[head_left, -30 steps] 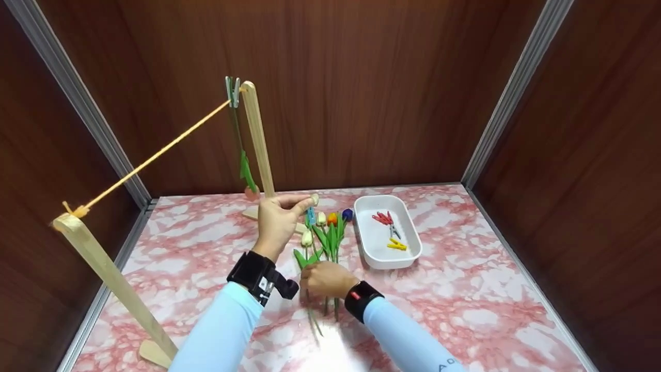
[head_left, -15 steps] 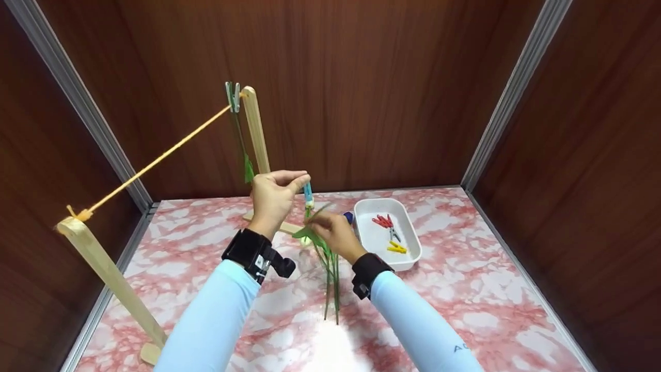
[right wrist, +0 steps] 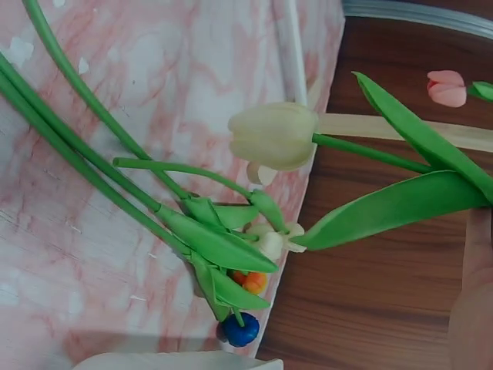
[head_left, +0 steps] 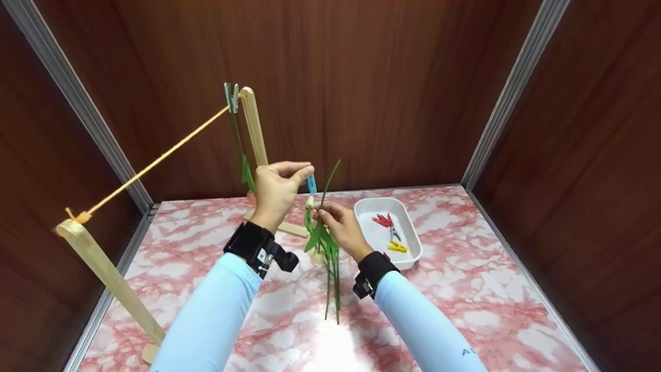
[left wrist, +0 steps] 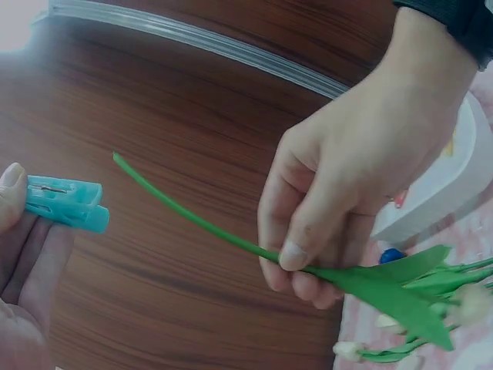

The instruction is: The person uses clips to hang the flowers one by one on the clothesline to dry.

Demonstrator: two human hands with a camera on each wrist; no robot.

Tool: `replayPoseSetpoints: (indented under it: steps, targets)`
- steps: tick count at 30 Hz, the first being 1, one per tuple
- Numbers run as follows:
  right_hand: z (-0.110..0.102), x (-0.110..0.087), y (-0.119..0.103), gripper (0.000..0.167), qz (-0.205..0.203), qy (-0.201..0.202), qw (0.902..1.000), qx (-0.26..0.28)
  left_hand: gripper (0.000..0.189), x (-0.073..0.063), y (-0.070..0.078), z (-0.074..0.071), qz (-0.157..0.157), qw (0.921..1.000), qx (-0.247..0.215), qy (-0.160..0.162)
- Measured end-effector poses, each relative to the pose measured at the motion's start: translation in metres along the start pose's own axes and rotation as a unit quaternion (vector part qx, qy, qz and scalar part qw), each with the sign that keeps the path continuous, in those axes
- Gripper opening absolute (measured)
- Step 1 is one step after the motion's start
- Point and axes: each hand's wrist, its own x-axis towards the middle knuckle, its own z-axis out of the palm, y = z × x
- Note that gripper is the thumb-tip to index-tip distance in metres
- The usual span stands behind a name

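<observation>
My left hand is raised near the middle and pinches a light-blue clothespin between thumb and fingertips. In the left wrist view the clothespin sticks out toward the tulip's stem tip, a gap between them. My right hand pinches the green stem of a white tulip, with the cut end pointing up. The tulip's bloom hangs downward, below its two long leaves. On the table underneath lie several more tulips, with white, orange and blue blooms.
A white tray to the right holds red, grey and yellow clothespins. At left, an orange string runs between two wooden posts. From its far end a pink tulip hangs head down by a pale clothespin.
My right hand has lifted a white tulip off the table and turned it stem end up. My left hand has risen with the blue clothespin.
</observation>
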Motion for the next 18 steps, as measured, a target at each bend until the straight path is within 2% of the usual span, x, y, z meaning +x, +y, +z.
replayPoseSetpoints:
  steps: [5, 8, 11, 14, 16, 18]
  targets:
    - [0.005, 0.008, -0.011, 0.020, -0.003, -0.012, 0.9999, 0.002, 0.014, 0.020, 0.026, 0.003, 0.040, 0.9973, 0.060, 0.015]
    - [0.009, 0.017, -0.022, 0.022, -0.006, -0.029, 0.9995, -0.004, 0.013, 0.039, 0.048, 0.002, 0.060, 0.9919, 0.108, 0.029]
    - [0.016, 0.029, -0.036, 0.024, -0.019, -0.054, 0.9980, -0.026, 0.012, 0.063, 0.074, -0.006, 0.068, 0.9841, 0.158, 0.044]
    - [0.026, 0.042, -0.050, 0.024, -0.038, -0.080, 0.9950, -0.045, 0.011, 0.087, 0.100, -0.023, 0.035, 0.9788, 0.192, 0.063]
    - [0.034, 0.050, -0.059, 0.023, -0.049, -0.094, 0.9928, -0.057, 0.010, 0.100, 0.114, -0.037, -0.007, 0.9757, 0.205, 0.077]
    - [0.043, 0.057, -0.067, 0.023, -0.059, -0.103, 0.9912, -0.060, 0.008, 0.111, 0.124, -0.051, -0.056, 0.9742, 0.198, 0.093]
